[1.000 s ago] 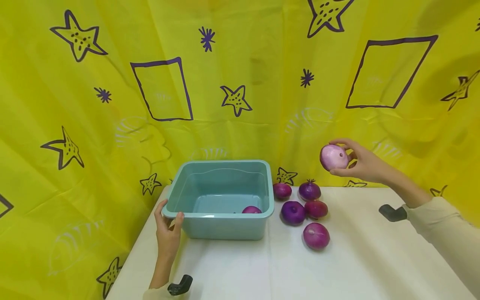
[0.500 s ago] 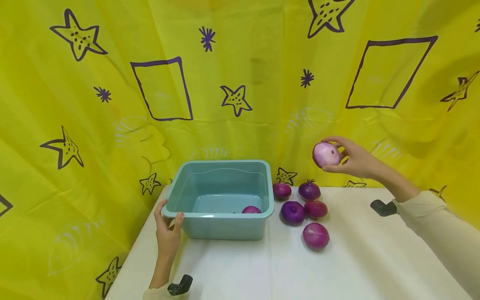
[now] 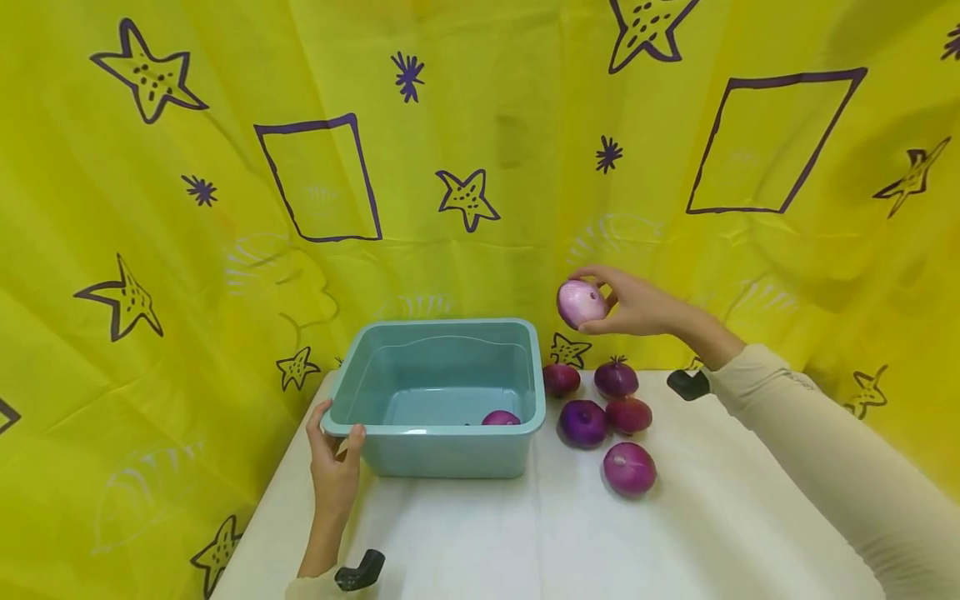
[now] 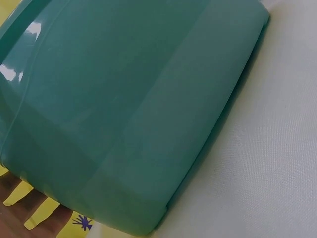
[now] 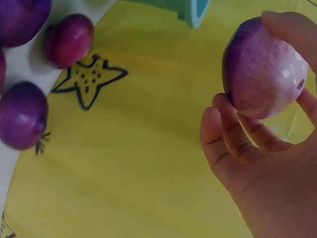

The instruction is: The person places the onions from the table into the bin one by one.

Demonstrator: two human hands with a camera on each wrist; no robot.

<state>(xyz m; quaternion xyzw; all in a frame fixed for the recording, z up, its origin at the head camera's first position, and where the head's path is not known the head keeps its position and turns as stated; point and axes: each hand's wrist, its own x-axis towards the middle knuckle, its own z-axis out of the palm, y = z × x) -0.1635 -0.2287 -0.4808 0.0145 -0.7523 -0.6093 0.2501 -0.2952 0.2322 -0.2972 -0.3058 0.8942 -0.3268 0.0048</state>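
Observation:
My right hand (image 3: 637, 308) holds a pale purple onion (image 3: 579, 303) in the air, pinched between thumb and fingers. In the right wrist view, the onion (image 5: 260, 74) shows a darker side and a small round root spot. At the front left corner of a teal plastic basin (image 3: 450, 454), my left hand (image 3: 335, 479) grips the rim, thumb at the front and fingers round the side. One onion (image 3: 501, 418) lies inside the basin, partly hidden by its front wall. The left wrist view is mostly filled by the basin's outer wall (image 4: 124, 99), with fingers (image 4: 42, 215) along its edge.
Several red onions sit on the white table (image 3: 480, 542) right of the basin, among them a dark purple onion (image 3: 583, 423) and a nearer pink-purple onion (image 3: 629, 469). A yellow curtain (image 3: 517, 125) with dark star drawings hangs close behind the table.
My right hand has carried the onion leftward, from the right of the onion group towards the basin's right side. My left hand stays at the basin's corner.

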